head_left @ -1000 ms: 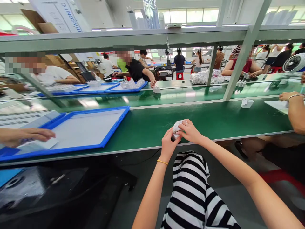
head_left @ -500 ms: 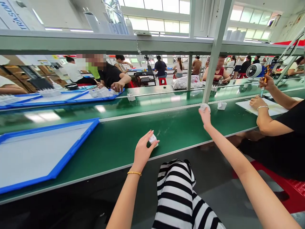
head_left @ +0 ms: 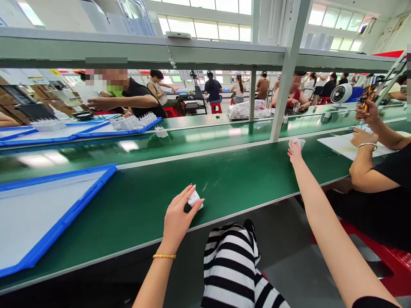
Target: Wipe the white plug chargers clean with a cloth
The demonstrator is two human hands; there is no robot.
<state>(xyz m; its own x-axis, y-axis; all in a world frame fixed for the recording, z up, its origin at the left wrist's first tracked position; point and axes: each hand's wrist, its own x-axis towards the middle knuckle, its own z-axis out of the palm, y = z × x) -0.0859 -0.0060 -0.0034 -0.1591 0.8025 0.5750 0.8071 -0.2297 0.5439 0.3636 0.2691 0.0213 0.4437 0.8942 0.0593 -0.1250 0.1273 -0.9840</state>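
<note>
Now the hands have parted: the left hand [head_left: 177, 222] pinches a small white plastic part [head_left: 194, 199] in narrowly closed fingers above the green workbench [head_left: 224, 179], while the right hand [head_left: 294, 153], stretched far across, fingertips a second white plastic piece [head_left: 297, 143].

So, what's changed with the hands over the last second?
The hands have come apart. The right hand stretched forward across the green bench to a small white object. The left hand moved toward the bench's near edge, holding a small white piece. The blue-framed tray stayed in place.
</note>
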